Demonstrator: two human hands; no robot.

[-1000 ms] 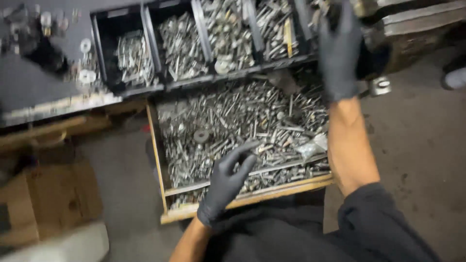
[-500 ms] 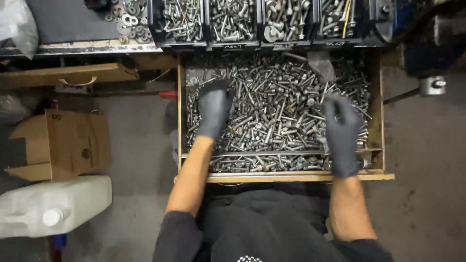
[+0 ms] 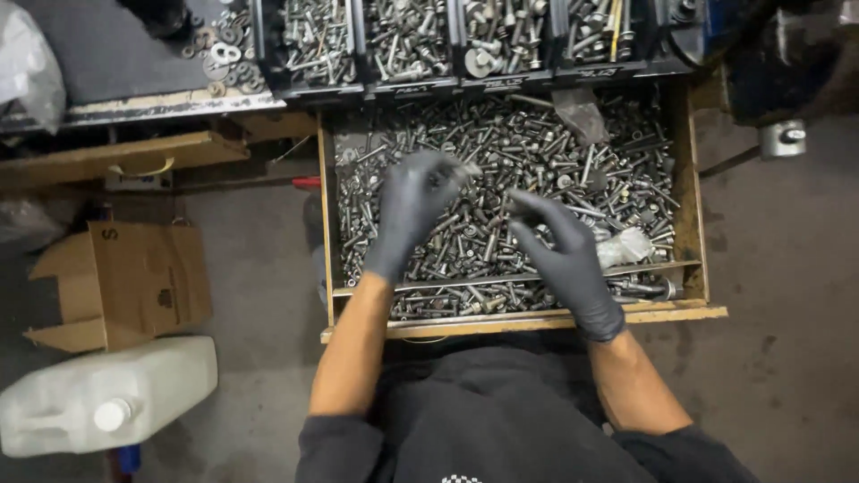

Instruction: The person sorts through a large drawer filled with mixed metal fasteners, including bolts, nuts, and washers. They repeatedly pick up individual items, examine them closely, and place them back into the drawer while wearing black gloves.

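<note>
Left hand (image 3: pixel 410 210) and right hand (image 3: pixel 559 255), both gloved, hover over the bolts (image 3: pixel 537 152) in the wooden drawer (image 3: pixel 689 197). Left grip pinches a small bolt (image 3: pixel 465 168). Right grip: cannot tell.

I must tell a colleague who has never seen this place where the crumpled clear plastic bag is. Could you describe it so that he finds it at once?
Start at the open wooden drawer full of loose silver bolts, below the row of black bins. Go to its right side, just beyond the right hand in its black glove. There the plastic bag lies on the bolts: soft, pale and crumpled, unlike the hard metal around it.
</note>
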